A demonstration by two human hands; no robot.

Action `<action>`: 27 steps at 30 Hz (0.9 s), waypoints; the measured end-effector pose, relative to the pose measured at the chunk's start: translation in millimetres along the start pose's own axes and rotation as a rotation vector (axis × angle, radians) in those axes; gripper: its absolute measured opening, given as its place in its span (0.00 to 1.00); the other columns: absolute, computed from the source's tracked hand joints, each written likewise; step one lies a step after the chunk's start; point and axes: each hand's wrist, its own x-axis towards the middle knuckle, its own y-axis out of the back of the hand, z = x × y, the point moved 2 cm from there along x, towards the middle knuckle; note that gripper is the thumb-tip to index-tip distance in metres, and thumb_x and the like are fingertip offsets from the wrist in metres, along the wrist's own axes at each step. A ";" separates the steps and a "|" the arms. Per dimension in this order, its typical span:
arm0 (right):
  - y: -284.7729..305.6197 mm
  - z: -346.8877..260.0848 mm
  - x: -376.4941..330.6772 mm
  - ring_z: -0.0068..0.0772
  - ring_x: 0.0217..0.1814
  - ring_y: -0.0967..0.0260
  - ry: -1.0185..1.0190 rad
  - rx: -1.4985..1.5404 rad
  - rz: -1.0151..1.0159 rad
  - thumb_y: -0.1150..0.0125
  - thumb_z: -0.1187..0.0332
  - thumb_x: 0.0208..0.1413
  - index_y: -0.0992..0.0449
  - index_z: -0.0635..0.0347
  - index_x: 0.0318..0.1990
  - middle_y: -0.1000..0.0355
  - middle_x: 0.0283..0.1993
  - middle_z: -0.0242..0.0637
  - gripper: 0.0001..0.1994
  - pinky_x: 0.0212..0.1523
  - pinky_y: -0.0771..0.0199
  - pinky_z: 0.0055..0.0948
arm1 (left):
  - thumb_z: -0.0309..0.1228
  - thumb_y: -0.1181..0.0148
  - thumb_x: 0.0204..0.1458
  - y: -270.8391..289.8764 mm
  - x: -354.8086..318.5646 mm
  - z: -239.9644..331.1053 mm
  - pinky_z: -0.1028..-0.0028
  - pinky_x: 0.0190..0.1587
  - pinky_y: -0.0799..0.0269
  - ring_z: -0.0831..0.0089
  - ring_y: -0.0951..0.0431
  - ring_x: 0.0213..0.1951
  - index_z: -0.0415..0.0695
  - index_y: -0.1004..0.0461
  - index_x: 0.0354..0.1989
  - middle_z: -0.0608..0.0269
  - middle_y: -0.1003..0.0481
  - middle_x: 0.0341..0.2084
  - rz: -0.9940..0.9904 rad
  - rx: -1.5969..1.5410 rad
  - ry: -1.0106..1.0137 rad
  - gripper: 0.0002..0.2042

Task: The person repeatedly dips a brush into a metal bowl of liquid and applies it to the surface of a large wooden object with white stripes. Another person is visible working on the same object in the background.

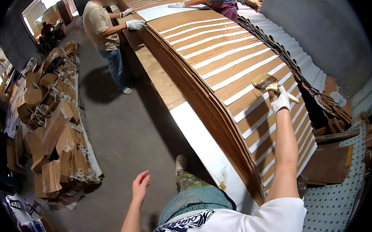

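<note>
Long table [160, 80] under a stack, grey floor [122, 137] beside it.
The stack [221, 69] of striped brown sheets leaves a bare table strip along its left, brown farther off, white nearer; a cardboard heap [57, 137] with white cords [79, 176] lies on the floor.

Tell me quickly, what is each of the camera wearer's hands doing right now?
Left hand: open, holding nothing.
Right hand: gloved, closed around a brush over the striped stack.

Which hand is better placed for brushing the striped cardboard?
Likely the right hand: gloved, it grips the brush over the striped cardboard. The left hand, bare and empty, is well away from it.
</note>
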 end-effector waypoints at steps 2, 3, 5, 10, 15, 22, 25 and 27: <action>-35.2 13.8 -1.7 0.26 0.28 0.26 0.015 -0.053 0.092 0.43 0.63 0.59 0.26 0.54 0.38 0.24 0.33 0.32 0.07 0.21 0.23 0.18 | 0.34 0.45 0.59 2.5 36.1 31.5 0.78 0.45 0.30 0.81 0.26 0.43 0.46 0.28 0.55 0.68 0.24 0.42 0.007 0.071 -0.075 0.16; -54.1 16.2 -6.5 0.26 0.28 0.25 0.022 -0.059 0.183 0.40 0.65 0.58 0.26 0.55 0.39 0.25 0.32 0.32 0.06 0.21 0.22 0.19 | 0.34 0.45 0.59 2.1 57.8 44.5 0.78 0.45 0.31 0.80 0.26 0.43 0.46 0.27 0.55 0.67 0.24 0.43 -0.012 0.104 -0.127 0.16; -59.7 31.5 21.1 0.26 0.30 0.28 0.035 -0.063 0.156 0.40 0.62 0.57 0.25 0.56 0.41 0.26 0.35 0.35 0.09 0.22 0.24 0.21 | 0.34 0.44 0.59 -3.0 106.0 72.9 0.77 0.47 0.31 0.79 0.26 0.45 0.45 0.27 0.55 0.66 0.25 0.44 -0.067 0.177 -0.224 0.17; -105.0 44.3 33.0 0.25 0.20 0.30 0.067 -0.217 0.134 0.36 0.67 0.53 0.25 0.60 0.37 0.26 0.30 0.35 0.08 0.18 0.26 0.18 | 0.34 0.42 0.56 -48.6 197.1 157.7 0.72 0.51 0.31 0.69 0.26 0.48 0.47 0.26 0.55 0.60 0.26 0.44 -0.249 0.411 -0.428 0.17; -153.5 55.2 45.3 0.25 0.40 0.26 0.165 -0.629 -0.017 0.36 0.62 0.54 0.22 0.56 0.51 0.23 0.43 0.33 0.17 0.40 0.23 0.23 | 0.36 0.40 0.52 -102.8 281.2 238.4 0.63 0.56 0.35 0.60 0.28 0.51 0.52 0.27 0.56 0.58 0.27 0.46 -0.401 0.755 -0.790 0.21; -186.9 92.9 64.2 0.43 0.38 0.24 0.497 -1.632 0.017 0.42 0.46 0.54 0.19 0.53 0.44 0.23 0.35 0.49 0.22 0.42 0.26 0.37 | 0.41 0.40 0.49 -200.2 421.6 326.1 0.46 0.66 0.55 0.57 0.37 0.59 0.61 0.32 0.61 0.62 0.33 0.56 -0.661 1.068 -1.320 0.27; -224.9 98.8 51.8 0.46 0.37 0.25 0.564 -1.721 0.113 0.40 0.45 0.52 0.19 0.51 0.44 0.23 0.37 0.47 0.21 0.41 0.25 0.38 | 0.42 0.41 0.48 -229.7 468.0 349.4 0.42 0.66 0.59 0.59 0.39 0.60 0.62 0.32 0.61 0.65 0.33 0.54 -0.754 1.102 -1.485 0.27; -235.9 97.5 64.1 0.45 0.40 0.25 0.560 -1.729 0.124 0.39 0.49 0.53 0.20 0.49 0.46 0.23 0.39 0.47 0.19 0.42 0.25 0.37 | 0.41 0.41 0.46 -246.0 489.5 362.7 0.42 0.65 0.59 0.59 0.38 0.57 0.64 0.32 0.60 0.66 0.33 0.53 -0.866 1.111 -1.544 0.27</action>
